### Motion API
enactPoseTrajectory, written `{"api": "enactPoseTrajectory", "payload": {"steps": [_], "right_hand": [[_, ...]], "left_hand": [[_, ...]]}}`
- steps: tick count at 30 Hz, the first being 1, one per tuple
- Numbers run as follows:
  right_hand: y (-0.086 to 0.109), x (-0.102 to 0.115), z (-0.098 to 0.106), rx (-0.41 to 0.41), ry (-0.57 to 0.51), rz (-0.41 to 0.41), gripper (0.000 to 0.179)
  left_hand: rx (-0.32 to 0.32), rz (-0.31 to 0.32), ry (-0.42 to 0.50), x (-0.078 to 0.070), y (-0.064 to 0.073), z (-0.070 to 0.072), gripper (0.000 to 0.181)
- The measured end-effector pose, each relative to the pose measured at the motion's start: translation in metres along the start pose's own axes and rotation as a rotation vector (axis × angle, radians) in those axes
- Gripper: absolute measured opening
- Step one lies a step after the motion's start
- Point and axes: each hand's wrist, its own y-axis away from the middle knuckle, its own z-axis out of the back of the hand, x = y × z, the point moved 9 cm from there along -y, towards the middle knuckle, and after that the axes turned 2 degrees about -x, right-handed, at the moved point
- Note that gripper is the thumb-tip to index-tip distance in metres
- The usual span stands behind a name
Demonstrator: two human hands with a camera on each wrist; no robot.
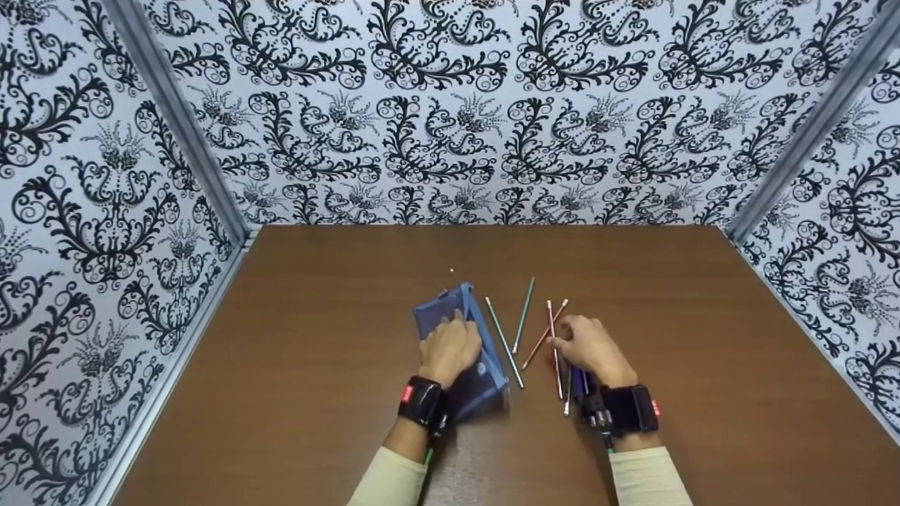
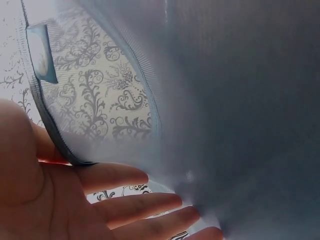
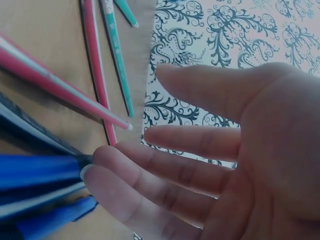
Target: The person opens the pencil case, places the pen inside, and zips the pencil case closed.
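Note:
A blue see-through mesh zip pouch (image 1: pixel 467 393) is tilted under my left hand (image 1: pixel 450 349). Seen from the left wrist, the pouch's dark edge (image 2: pixel 50 122) runs between the thumb and the fingers (image 2: pixel 145 207), which hold it there; part of the thumb is hidden behind the mesh. My right hand (image 1: pixel 594 349) hovers at several pencils and pens, its fingers loosely spread and nothing gripped. Closest to those fingertips are blue pens (image 3: pixel 40 172), partly hidden by the hand in the head view. A red pencil (image 3: pixel 65 82) crosses another red pencil (image 1: pixel 538 346) just left of this hand.
Two teal pencils, one nearer (image 1: pixel 504 341) and one farther (image 1: pixel 524 314), lie between pouch and right hand. A dark pencil (image 1: pixel 567 393) is beside the blue pens. A tiny white speck (image 1: pixel 451 270) sits on the brown table (image 1: pixel 316 337). Patterned walls (image 1: pixel 450 140) enclose the back and sides.

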Motion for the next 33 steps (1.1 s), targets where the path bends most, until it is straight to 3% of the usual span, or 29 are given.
{"api": "enactPoseTrajectory", "payload": {"steps": [8,33], "right_hand": [[-0.001,0.0,-0.005,-0.021,0.027,-0.037,0.009],[-0.002,-0.009,-0.013,0.012,0.007,-0.172,0.015]], "left_hand": [[0.022,0.003,-0.008,-0.001,-0.001,0.001,0.06],[0.02,-0.005,-0.005,-0.003,0.001,0.001,0.058]]}}
